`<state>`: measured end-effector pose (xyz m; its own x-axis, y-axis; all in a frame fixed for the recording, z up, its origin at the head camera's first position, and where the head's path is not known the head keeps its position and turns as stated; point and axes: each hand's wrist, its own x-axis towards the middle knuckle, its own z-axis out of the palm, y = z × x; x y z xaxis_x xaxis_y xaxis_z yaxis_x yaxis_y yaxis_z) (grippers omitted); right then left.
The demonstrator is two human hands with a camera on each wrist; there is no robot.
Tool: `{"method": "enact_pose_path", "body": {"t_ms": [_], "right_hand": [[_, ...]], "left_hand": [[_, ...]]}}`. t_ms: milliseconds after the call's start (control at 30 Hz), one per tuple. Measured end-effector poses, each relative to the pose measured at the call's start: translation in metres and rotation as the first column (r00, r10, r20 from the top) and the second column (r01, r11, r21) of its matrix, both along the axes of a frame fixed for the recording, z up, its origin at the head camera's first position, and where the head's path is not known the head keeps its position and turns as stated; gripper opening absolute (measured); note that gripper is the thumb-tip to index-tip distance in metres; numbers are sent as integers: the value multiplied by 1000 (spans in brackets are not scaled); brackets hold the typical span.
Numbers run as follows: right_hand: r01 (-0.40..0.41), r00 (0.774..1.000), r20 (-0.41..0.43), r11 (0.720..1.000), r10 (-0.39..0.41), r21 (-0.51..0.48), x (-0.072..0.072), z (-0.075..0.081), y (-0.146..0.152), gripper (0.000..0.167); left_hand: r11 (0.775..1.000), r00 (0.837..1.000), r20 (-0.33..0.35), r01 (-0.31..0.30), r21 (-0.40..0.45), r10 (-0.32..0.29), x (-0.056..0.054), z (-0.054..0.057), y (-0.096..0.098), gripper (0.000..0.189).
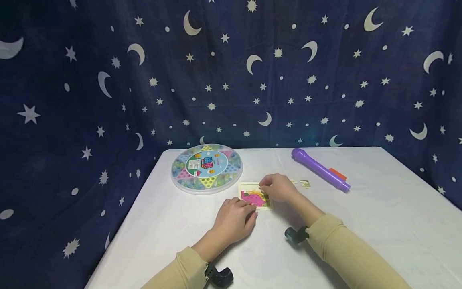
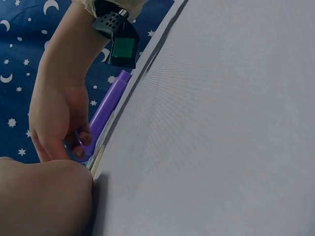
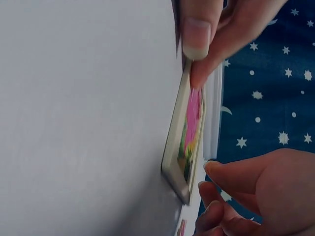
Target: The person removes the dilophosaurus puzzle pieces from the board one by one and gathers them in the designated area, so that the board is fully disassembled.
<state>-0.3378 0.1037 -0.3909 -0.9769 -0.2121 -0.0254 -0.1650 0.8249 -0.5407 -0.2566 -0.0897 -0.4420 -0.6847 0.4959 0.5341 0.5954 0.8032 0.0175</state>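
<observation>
While a white table fills the lower frame, a left hand pinches the near edge of a dinosaur puzzle tray just below center, and a right hand reaches over its upper right, thumb and forefinger nearly together, anything between them impossible to make out. Should the left grip slacken, the tray could slide, jolting its pieces loose.

Showing pink, yellow and green on the puzzle, edging it in cream.
Carrying a pale moon-and-star pattern on the dark blue curtain, running purple along the tube.
</observation>
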Motion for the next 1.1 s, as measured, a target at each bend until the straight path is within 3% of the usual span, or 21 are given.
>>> {"method": "enact_pose_path", "body": {"t_ms": [300,700,900,1100], "right_hand": [[-4,1000,24,1000,4,10,1,-1,-13,16],[-139,989,-61,990,137,-20,2,-11,-17,16],[-163,983,-86,987,161,-9,3,-12,-21,18],[-150,987,-60,989,150,-1,4,-12,-25,20]], "left_hand": [[1000,1000,-3,-4,-10,4,0,0,1,24],[1000,1000,-21,-3,-12,3,-2,-1,-1,21],[1000,1000,-15,-2,-4,2,-2,-1,-1,21],[1000,1000,-23,4,4,-4,-2,-1,-1,19]]}}
